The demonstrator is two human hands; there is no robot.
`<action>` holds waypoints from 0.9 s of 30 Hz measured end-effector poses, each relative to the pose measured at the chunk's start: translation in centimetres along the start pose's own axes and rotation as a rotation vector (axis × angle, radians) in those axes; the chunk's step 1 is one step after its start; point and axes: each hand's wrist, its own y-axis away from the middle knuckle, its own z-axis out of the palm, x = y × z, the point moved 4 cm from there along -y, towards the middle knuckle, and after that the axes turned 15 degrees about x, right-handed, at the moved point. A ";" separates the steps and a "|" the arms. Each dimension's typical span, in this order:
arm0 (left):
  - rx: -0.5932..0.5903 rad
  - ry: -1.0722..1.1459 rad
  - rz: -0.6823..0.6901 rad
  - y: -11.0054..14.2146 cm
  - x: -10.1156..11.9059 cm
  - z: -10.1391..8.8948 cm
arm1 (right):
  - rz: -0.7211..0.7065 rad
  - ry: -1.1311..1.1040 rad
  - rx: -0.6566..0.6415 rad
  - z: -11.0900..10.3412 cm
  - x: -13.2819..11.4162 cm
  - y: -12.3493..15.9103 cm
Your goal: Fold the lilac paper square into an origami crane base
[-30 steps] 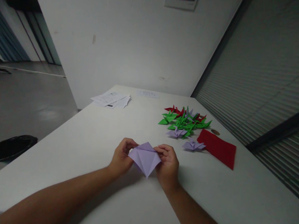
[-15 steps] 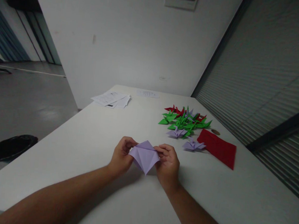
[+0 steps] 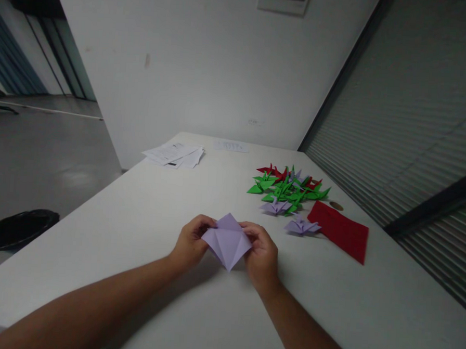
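- Left hand and right hand: fingers closed, pinching opposite corners of the lilac paper, held just above the bench.
- Advice: align edges squarely, then crease firmly from the centre outward.

Dim indoor light (edges wide-angle warped)

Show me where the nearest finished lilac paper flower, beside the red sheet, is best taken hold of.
Probably pinch the lilac flower at its raised centre, coming from above. Its thin petals splay flat on the table, leaving little edge to catch, and the red sheet crowds its far-right side.
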 end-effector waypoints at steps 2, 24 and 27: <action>-0.001 -0.020 -0.008 -0.1 -0.1 -0.1 | -0.048 0.018 -0.001 -0.1 -0.1 -0.1; 0.097 -0.073 -0.038 -0.8 -0.4 -1.0 | -0.216 0.252 -0.006 -0.3 0.0 -0.5; 0.120 -0.081 -0.061 -1.0 -0.3 -1.0 | -0.388 0.396 0.080 -0.5 -1.3 -0.5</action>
